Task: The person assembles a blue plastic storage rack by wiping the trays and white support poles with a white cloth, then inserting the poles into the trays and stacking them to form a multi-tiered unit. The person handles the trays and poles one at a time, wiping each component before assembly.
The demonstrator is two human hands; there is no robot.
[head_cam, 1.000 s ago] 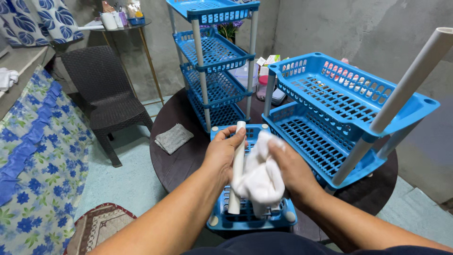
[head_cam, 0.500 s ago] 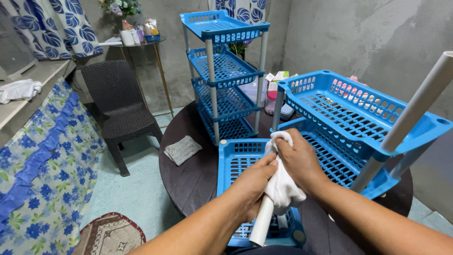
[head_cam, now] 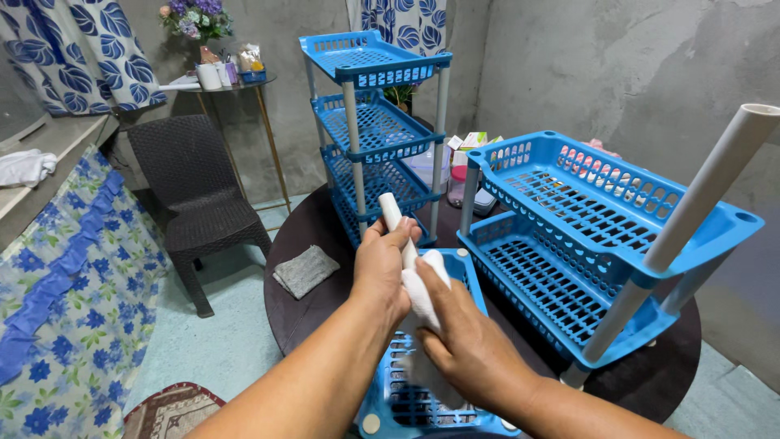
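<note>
I see my left hand (head_cam: 380,272) closed around a white plastic tube (head_cam: 393,216), gripping it near its upper part so the capped end sticks up past my fingers, tilted slightly toward the left. My right hand (head_cam: 465,349) is wrapped around a white cloth (head_cam: 419,291) — the cloth is bunched against the tube just below my left hand, and my fingers are curled shut over it. The lower run of the tube is hidden behind the cloth and my hands.

Both hands hover above a loose blue slatted tray (head_cam: 406,402) lying flat on the round dark counter (head_cam: 325,301), right in front of me. To my right a partly built blue rack (head_cam: 585,236) leans on the counter, two trays deep, with a long white pole (head_cam: 691,211) angling up through its near corner. Further back stands a complete four-tier blue shelf unit (head_cam: 375,130), upright on grey posts. A grey folded rag (head_cam: 305,271) lies on the counter's left edge, well apart from my hands. Beyond it — off the counter — sits a dark woven chair (head_cam: 191,183).
</note>
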